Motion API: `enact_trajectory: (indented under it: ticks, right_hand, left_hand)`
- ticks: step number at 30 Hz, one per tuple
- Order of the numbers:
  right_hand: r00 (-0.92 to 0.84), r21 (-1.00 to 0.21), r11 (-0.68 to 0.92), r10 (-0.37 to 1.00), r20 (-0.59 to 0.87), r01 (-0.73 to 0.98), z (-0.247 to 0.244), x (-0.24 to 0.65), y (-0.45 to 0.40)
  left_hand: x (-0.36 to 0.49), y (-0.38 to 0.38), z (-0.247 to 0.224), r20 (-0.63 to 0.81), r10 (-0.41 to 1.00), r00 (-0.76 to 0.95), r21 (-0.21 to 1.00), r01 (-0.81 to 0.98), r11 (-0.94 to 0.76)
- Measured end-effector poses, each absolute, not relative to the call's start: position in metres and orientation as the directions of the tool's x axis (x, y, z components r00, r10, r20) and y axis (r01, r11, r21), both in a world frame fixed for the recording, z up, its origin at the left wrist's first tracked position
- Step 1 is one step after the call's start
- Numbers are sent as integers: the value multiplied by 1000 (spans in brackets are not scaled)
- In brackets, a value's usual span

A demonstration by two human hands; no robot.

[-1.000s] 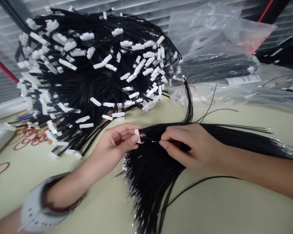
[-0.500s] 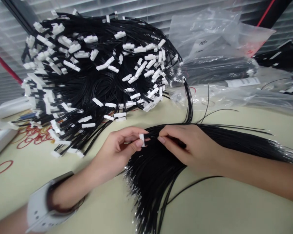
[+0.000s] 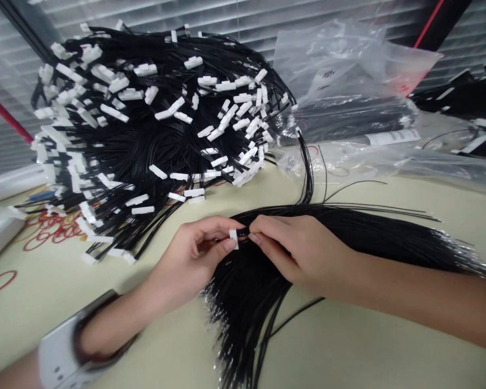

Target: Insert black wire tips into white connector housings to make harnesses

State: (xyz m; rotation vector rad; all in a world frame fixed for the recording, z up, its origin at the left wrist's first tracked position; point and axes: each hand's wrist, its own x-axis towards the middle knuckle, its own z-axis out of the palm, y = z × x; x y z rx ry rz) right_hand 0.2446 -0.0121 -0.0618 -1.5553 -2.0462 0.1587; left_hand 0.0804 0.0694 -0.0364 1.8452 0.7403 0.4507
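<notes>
Bench: a cream workbench top (image 3: 360, 346) under everything.
Behind: a heap of black wires with white connectors (image 3: 146, 135), beside clear plastic bags (image 3: 340, 65).
Bundle: loose black wires (image 3: 348, 237) fan across the bench, under both hands.
Left hand (image 3: 194, 251): thumb and forefinger pinch narrowly on a small white connector (image 3: 234, 238).
Right hand (image 3: 295, 248): fingertips pinch closed on a black wire (image 3: 245, 231), touching the connector's right side.

Left wrist (image 3: 103, 335): white perforated cuff (image 3: 59, 359), dark band (image 3: 78, 337) beside it.
</notes>
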Motion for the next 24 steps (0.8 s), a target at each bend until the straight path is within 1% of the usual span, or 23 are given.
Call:
enact_trajectory:
  ticks: [3, 5, 7, 9, 11, 13, 16, 19, 21, 22, 24]
  right_hand:
    - [-159, -427, 314, 919, 360, 848, -62, 241, -12]
    - [-138, -456, 321, 910, 390, 830, -62, 240, -11]
    - [-91, -498, 320, 898, 429, 806, -62, 240, -10]
    - [-34, -530, 312, 883, 469, 788, -62, 241, -9]
    - [0, -540, 313, 865, 501, 781, -63, 244, -8]
    - [16, -543, 322, 850, 526, 776, -64, 246, -7]
    - [30, -565, 334, 843, 538, 754, -63, 248, -6]
    - [45, -595, 316, 858, 512, 739, -60, 247, -6]
    - [52, -583, 320, 845, 532, 747, -59, 247, -6]
    - [51, -557, 341, 820, 570, 758, -58, 248, -6]
    - [37, -469, 396, 732, 680, 790, -59, 249, -6]
  left_hand:
    - [81, 69, -37, -30, 679, 733, 922, 282, -264]
    - [82, 71, -38, -18, 680, 733, 936, 252, -246]
    - [83, 75, -41, -16, 683, 731, 962, 196, -188]
    - [84, 80, -44, -46, 696, 717, 983, 155, -94]
    - [84, 84, -45, -101, 715, 691, 989, 147, -2]
    - [83, 86, -44, -135, 727, 673, 988, 146, 49]
    - [82, 85, -43, -144, 733, 665, 987, 153, 55]
    - [80, 84, -42, -141, 735, 663, 986, 163, 42]
    - [80, 84, -43, -136, 731, 669, 987, 158, 39]
    - [79, 84, -43, -133, 729, 671, 987, 155, 37]
    - [79, 84, -44, -126, 726, 676, 989, 146, 35]
